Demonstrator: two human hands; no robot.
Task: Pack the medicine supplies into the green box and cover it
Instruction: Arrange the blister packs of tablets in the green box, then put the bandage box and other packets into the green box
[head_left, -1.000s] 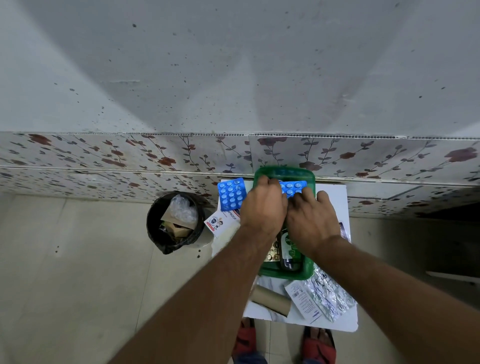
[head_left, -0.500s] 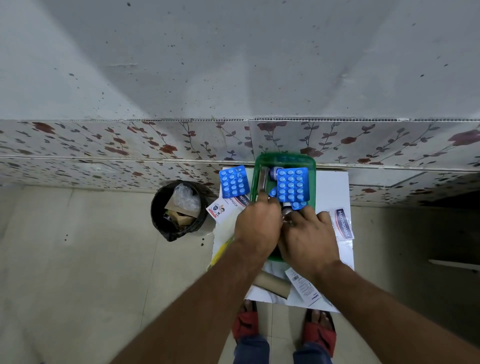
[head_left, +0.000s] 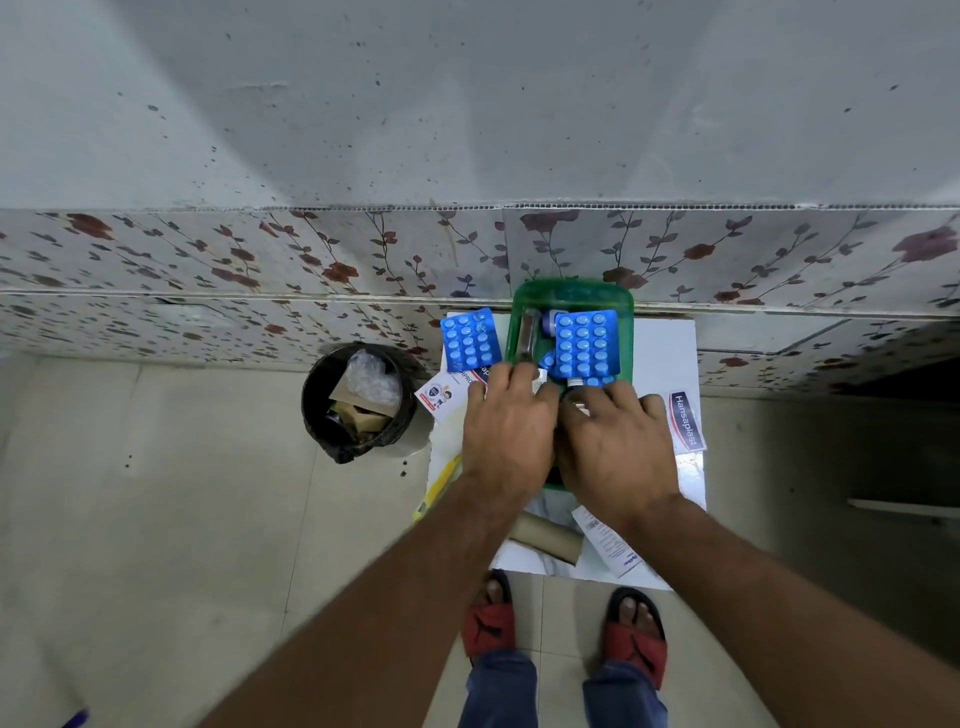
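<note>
Far left of both hands, a black bin (head_left: 358, 402) stood on the floor, holding crumpled plastic and cardboard scraps. Between it and the left hand (head_left: 506, 426), a small printed leaflet (head_left: 440, 397) lay on the white tabletop (head_left: 667, 358), its far corner tucked under a loose blue blister pack (head_left: 470, 340) that sat just beyond the left fingertips, outside the box. A yellow object (head_left: 439, 486) showed only as a thin strip beside the left wrist; what it was could not be told.

The left hand lay palm down over the near left part of the green box (head_left: 571, 293), fingers curled forward at the box's edge. Whether its grip was closed on anything could not be seen, since the palm hid what lay under it. The right hand (head_left: 615, 447) rested beside it, touching it, also palm down over the near half of the box; its grip was equally hidden, though a dark bottle cap (head_left: 574, 384) peeked out just ahead of its fingers.

Beyond both hands, inside the box, a second blue blister pack (head_left: 584, 345) lay on top, with a slim tube-like item (head_left: 527, 338) to its left, blurred. The near end of the box was almost wholly covered by the hands.

Nearer than the wrists, a cardboard tube (head_left: 545, 538) and a printed paper slip (head_left: 610, 543) lay partly under the forearms. Right of the right hand lay a Hansaplast packet (head_left: 685, 421).
</note>
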